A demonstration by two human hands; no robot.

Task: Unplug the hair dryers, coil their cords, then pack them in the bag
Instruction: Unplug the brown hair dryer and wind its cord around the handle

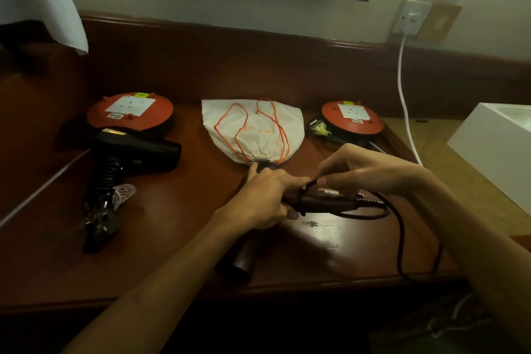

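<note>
A dark reddish hair dryer [242, 260] lies on the wooden desk [178, 227] in front of me, nozzle toward me. My left hand [263, 195] grips its body where the handle joins. My right hand [356, 171] pinches the black cord [402, 241] against the handle, and the rest of the cord loops off the desk's front right edge. A black hair dryer [138, 149] lies at the left with its cord wound round the handle and its plug [99, 224] beside it. The white drawstring bag [254, 129] with orange cord lies just beyond my hands.
Two round red socket reels stand at the back, one on the left [130, 112] and one on the right [353, 118]. A white cable [402, 89] hangs from a wall socket [411, 17]. A white box [500, 146] sits at the far right.
</note>
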